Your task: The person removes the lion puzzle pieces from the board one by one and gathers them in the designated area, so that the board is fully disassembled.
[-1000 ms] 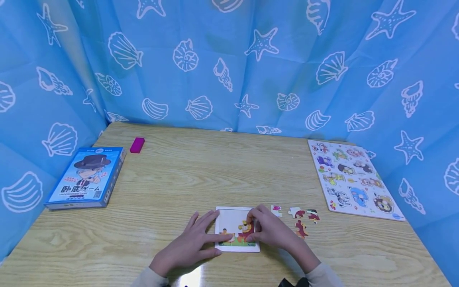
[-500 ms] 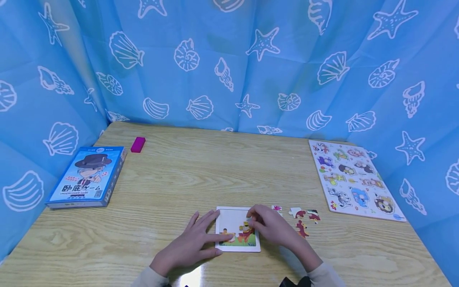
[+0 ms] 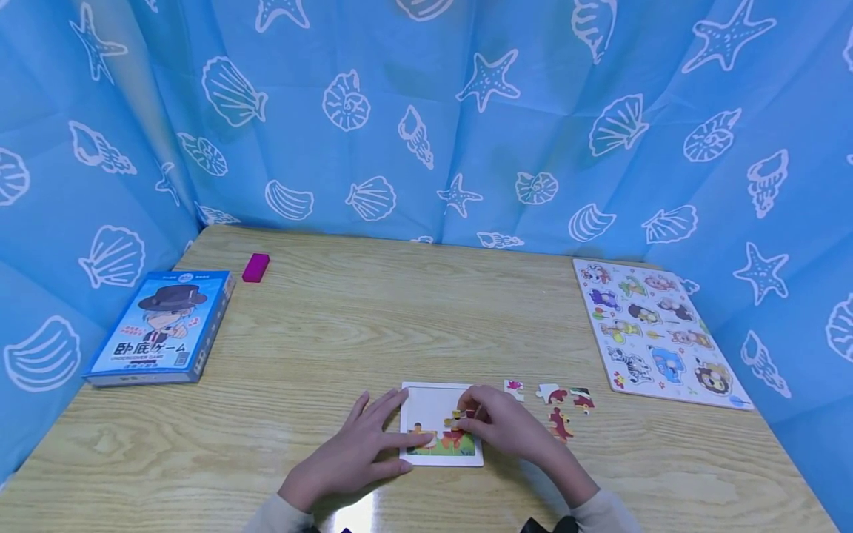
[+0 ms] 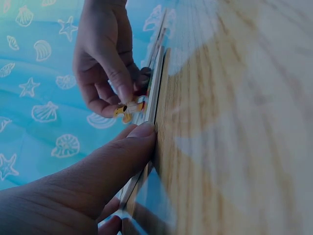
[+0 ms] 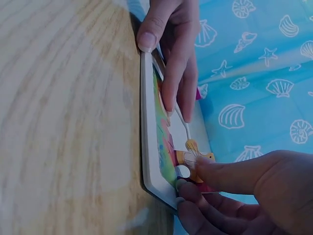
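A small white-framed jigsaw tray (image 3: 433, 464) lies near the front of the table, its lower part filled with joined pieces. My left hand (image 3: 360, 453) rests on its left side with fingers straight; the index fingertip touches the pieces, and the thumb (image 4: 142, 129) lies on the near edge. Over the right half, my right hand (image 3: 504, 423) pinches a yellow and red jigsaw piece (image 3: 453, 423) between thumb and fingers. In the right wrist view that jigsaw piece (image 5: 191, 152) is tilted just above the tray; whether it touches its neighbours I cannot tell.
Several loose jigsaw pieces (image 3: 560, 424) lie right of the tray. Further right is an animal puzzle board (image 3: 656, 333). A blue game box (image 3: 160, 326) sits on the left, with a magenta block (image 3: 256, 268) behind it. A blue shell-patterned curtain (image 3: 426, 133) surrounds the table.
The right thumb has moved up from the tray's lower right onto the yellow and red piece, which now looks tilted in the fingers. The left hand has stayed in place.
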Available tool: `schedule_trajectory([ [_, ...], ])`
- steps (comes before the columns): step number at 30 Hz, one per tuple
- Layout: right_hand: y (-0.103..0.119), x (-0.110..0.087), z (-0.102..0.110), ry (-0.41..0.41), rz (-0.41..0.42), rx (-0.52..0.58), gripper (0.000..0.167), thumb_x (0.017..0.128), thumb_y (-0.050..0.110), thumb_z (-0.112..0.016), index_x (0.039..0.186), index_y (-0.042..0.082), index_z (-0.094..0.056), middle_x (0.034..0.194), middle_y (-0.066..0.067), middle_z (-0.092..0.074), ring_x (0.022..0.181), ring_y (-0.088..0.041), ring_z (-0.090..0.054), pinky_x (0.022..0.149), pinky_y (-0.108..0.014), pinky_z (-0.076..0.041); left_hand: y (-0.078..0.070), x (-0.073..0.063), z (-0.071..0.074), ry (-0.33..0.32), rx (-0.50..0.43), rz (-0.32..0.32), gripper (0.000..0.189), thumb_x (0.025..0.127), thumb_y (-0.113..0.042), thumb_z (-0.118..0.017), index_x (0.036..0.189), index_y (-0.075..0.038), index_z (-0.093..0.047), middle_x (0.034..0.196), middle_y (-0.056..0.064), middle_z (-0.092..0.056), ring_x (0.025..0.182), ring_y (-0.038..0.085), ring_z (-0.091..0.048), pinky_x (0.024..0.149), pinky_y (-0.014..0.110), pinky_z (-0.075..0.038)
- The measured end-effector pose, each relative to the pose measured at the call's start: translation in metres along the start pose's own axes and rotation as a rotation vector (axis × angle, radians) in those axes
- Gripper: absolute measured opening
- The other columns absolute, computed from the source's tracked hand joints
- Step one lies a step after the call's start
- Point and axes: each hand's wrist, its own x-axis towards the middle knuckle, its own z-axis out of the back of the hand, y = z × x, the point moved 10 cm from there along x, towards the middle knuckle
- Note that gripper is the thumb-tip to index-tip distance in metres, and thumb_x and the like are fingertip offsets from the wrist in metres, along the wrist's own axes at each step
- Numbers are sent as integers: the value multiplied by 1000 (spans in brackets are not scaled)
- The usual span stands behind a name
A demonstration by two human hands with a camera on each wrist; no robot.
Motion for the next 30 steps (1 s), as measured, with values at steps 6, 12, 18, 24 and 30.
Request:
schedule_trajectory([
  [6, -2, -1, -4, 0, -62, 47, 7, 92, 11, -62, 91, 4, -61, 83, 1, -59, 63, -8, -58, 56, -24, -48, -1, -1, 2, -17, 14, -18, 39, 93, -36, -60, 130, -28, -60, 149, 23, -27, 138, 36, -20, 102, 66, -14],
  [12, 0, -2, -5, -26, -68, 38, 6, 91, 9, -63, 87, 6, -62, 76, 4, -61, 59, -6, -58, 55, -23, -48, 0, -1, 0, 1, 5, -5, 39, 93, -35, -59, 131, -28, -59, 150, 22, -25, 139, 36, -18, 103, 66, -11],
  [18, 4, -4, -7, -62, -40, -34, 8, 92, 12, -62, 84, 9, -62, 69, 9, -58, 56, -2, -52, 53, -23, -44, 0, 0, 1, -7, 17, -11, 39, 93, -37, -59, 131, -29, -59, 150, 21, -25, 139, 35, -19, 103, 66, -12],
  [24, -2, -5, -7, -53, -92, -72, 5, 92, 12, -62, 88, 10, -61, 69, 8, -54, 58, -3, -51, 57, -25, -43, 0, 0, 1, -21, 13, -16, 39, 92, -36, -61, 130, -29, -60, 149, 22, -27, 139, 35, -20, 103, 66, -13],
  [30, 1, -9, -3, -94, -89, -122, 7, 89, 6, -64, 96, 7, -65, 78, 4, -53, 68, -7, -49, 62, -27, -42, -1, -1, 3, -39, 18, -27, 38, 92, -36, -61, 129, -28, -61, 149, 22, -28, 138, 36, -21, 102, 66, -14],
])
